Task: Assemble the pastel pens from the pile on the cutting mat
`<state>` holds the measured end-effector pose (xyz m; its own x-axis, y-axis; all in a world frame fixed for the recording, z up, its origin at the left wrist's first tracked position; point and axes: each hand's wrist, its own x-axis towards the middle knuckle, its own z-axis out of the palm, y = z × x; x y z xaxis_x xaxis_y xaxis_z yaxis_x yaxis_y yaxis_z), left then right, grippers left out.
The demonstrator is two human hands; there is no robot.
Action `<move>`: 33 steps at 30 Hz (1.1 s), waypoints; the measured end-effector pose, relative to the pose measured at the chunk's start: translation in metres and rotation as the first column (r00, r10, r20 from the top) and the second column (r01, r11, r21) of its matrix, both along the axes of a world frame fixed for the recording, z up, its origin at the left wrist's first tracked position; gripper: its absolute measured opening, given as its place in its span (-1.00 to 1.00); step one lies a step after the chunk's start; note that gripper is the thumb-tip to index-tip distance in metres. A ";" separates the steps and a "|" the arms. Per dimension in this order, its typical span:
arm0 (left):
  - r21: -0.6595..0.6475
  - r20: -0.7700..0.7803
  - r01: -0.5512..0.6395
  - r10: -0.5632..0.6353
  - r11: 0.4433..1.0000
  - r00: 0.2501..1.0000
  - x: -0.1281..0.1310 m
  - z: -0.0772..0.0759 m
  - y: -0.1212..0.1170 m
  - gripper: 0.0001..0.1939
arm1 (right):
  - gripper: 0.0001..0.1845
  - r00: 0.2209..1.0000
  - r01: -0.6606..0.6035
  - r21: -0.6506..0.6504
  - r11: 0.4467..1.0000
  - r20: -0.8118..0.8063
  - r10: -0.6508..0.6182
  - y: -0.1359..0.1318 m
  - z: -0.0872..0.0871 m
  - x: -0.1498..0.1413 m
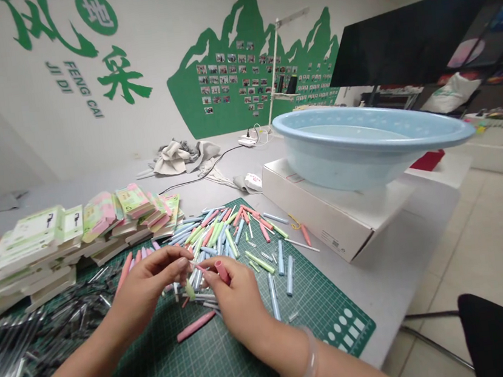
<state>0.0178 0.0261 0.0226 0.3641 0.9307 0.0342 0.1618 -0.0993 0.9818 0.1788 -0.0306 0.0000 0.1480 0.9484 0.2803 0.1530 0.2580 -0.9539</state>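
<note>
My right hand (240, 297) is closed around a pink pen barrel (222, 272), its open end pointing up. The fingertips of my left hand (161, 273) are pinched together close to my right thumb. A thin, small pen part (199, 268) shows between the two hands; its exact kind is unclear. Beyond my hands lies a pile of blue, green and pink pen barrels (214, 236). A pink pen piece (196, 327) rests on the green cutting mat (164, 370) below my hands. Several blue barrels (290, 275) are scattered to the right.
Black and clear pen parts (74, 314) cover the left side. Behind them are stacked small boxes (33, 240). A light-blue basin (344, 159) sits on a white carton (323, 216) at the right. Crumpled cloth (178, 156) and a power strip (248, 141) lie farther back.
</note>
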 end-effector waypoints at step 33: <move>0.052 0.040 0.135 -0.138 0.989 0.990 0.006 0.005 -0.007 -0.82 | -0.83 0.926 -0.179 -0.039 0.983 -0.344 0.155 0.004 -0.002 -0.005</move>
